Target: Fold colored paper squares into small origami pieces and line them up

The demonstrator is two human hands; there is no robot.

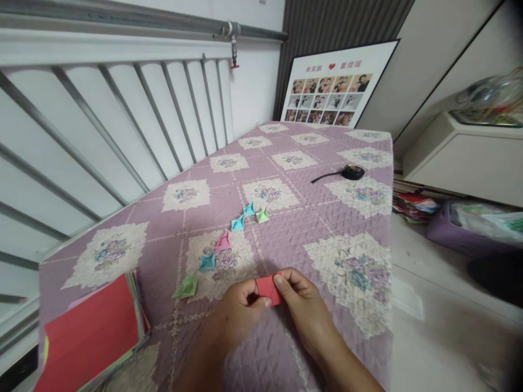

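Both my hands pinch a small folded red paper [267,288] just above the purple quilted table cover [327,218]. My left hand [239,310] grips its left side with curled fingers. My right hand [302,305] holds its right side, thumb pressed on top. Beyond the hands, several small folded paper boats lie in a loose line on the cover: a green one [187,287], a teal one [207,262], a pink one [223,241], two more teal ones [237,222] and a light green one [262,215].
A stack of coloured paper with a red sheet on top [92,332] lies at the near left. A black tape measure [352,172] sits far right on the cover. White window bars run along the left; a framed photo board [330,87] leans at the back. The table's right edge drops to a cluttered floor.
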